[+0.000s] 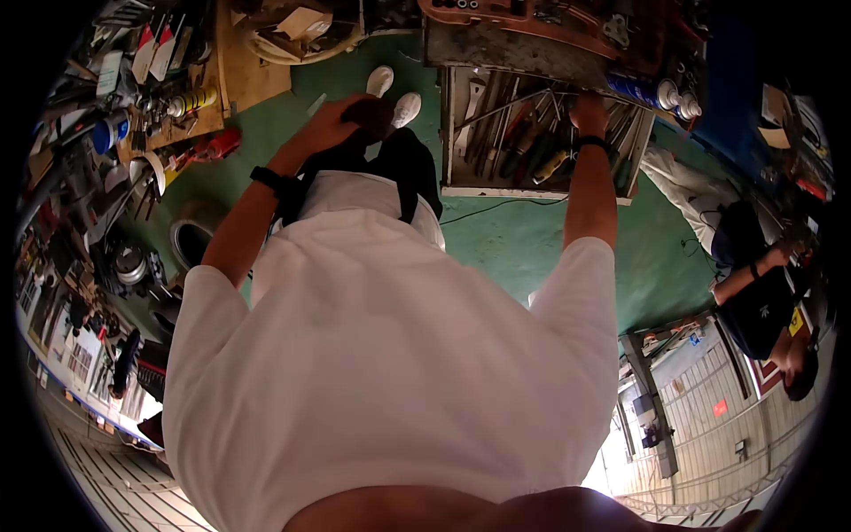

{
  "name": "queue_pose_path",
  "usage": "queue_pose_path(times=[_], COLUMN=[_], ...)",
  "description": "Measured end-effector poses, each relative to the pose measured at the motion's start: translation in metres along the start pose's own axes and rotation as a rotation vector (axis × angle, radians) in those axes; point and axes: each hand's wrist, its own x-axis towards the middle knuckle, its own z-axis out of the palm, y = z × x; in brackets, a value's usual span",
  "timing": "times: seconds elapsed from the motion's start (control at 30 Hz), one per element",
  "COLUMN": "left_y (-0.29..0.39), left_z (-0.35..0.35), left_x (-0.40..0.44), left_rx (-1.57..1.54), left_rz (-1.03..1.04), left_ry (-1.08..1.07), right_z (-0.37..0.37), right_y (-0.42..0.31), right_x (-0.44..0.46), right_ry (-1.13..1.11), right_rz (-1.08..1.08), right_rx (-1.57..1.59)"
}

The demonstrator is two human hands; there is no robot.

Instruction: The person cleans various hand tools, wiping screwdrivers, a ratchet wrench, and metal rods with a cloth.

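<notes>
My left hand is closed in front of my thighs, around or against a dark brown-black thing whose kind I cannot make out. On the other side my right hand reaches into an open drawer and is among the tools there. Its fingers lie in shadow near the bench edge, so their grip is hidden. The drawer holds several long thin metal tools, screwdriver-like handles, a yellow-handled tool and a flat brush-like tool.
Above the drawer is a cluttered workbench with spray cans at its right end. Crowded tool shelves and a tire stand at left. Another person works at right. A thin cable crosses the green floor.
</notes>
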Motion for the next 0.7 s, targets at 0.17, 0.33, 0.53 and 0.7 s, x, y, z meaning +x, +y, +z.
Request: queue_pose_path(times=[0.17,0.33,0.53,0.7], left_y=[0.008,0.01,0.023,0.027], left_z=[-0.004,-0.001,-0.002,0.004], left_x=[-0.002,0.011,0.032,0.049], left_rx=[-0.05,0.025,0.003,0.099], left_rz=[-0.089,-0.043,-0.031,0.057], left_ry=[0.027,-0.082,-0.204,-0.222], right_z=[0.005,0.008,0.017,0.032], right_y=[0.016,0.036,0.044,0.045], right_x=[-0.006,-0.035,-0.078,-0.11], right_ry=[0.024,0.022,0.136,0.142], right_rz=[0.002,-0.076,-0.116,0.003], right_rx=[-0.202,-0.037,0.247,0.276])
